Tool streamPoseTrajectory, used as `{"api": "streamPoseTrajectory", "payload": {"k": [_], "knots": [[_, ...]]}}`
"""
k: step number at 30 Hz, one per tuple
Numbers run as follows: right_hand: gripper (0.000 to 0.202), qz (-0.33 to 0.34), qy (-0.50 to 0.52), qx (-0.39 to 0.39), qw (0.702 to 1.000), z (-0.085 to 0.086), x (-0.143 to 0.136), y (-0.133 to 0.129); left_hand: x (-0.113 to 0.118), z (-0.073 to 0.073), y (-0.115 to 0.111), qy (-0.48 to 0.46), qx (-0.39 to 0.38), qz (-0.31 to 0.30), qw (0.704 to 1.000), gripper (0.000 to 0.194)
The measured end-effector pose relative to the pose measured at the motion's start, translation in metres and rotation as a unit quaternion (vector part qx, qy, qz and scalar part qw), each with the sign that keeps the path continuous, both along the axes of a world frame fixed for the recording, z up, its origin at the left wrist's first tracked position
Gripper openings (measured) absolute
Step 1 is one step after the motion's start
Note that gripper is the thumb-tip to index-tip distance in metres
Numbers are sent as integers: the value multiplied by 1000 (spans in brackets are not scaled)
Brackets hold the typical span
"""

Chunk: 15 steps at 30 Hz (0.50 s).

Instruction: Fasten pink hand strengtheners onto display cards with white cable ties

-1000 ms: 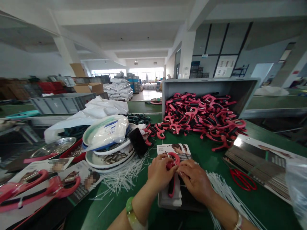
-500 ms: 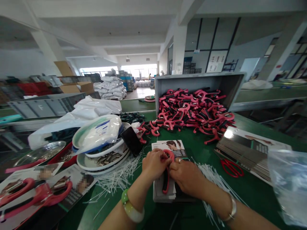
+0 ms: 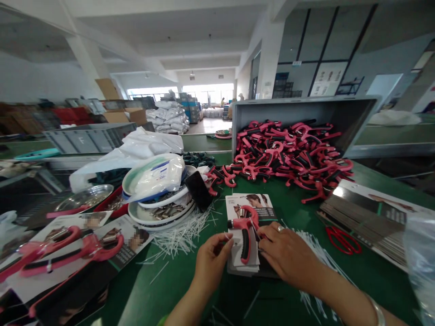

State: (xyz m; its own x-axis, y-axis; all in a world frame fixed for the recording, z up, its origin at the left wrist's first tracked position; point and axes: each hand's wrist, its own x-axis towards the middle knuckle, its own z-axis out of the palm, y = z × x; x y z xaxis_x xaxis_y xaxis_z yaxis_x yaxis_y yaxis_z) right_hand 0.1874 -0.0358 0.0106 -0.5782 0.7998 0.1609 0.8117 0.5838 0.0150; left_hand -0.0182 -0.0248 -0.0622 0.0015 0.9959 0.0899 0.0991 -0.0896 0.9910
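Note:
A pink-and-black spring hand grip lies on a printed backing card, on top of a small stack of cards. Just left of its black handle is my left hand, thumb and forefinger pinched together; whatever is between them is too small to name. My right hand rests over the right side of the cards. Its fingertips are closed beside the hand grip on a thin white cable tie, partly hidden by the fingers. More loose cable ties are spread on the green table to the left.
A grey crate tipped on its side spills many pink hand grips. Stacked cards and red scissors lie right. At left are plates of metal springs, a black phone and carded hand grips.
My left hand has moved off the hand grip, down and to the left, uncovering more of it. My right hand stays at its right side. The whole view has shifted slightly left.

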Motion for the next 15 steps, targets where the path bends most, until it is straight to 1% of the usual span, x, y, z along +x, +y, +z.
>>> {"api": "streamPoseTrajectory", "payload": {"k": [3,6,8,10,12,15], "knots": [[15,-20,-32,35,999,-5,-6,0,5,-1,3,72,95,25,993,19],[16,-24,-21,69,997,-8,-11,-1,8,4,6,126,203,15,971,18],[15,-18,4,96,995,-8,-14,0,10,6,6,142,251,5,957,21],[15,-10,27,127,992,-9,-17,2,11,6,6,152,283,-4,947,25],[15,-1,48,136,989,-11,-20,6,13,5,7,154,300,-10,941,29],[12,2,116,82,990,-15,-27,15,13,3,10,143,296,6,944,30]]}}
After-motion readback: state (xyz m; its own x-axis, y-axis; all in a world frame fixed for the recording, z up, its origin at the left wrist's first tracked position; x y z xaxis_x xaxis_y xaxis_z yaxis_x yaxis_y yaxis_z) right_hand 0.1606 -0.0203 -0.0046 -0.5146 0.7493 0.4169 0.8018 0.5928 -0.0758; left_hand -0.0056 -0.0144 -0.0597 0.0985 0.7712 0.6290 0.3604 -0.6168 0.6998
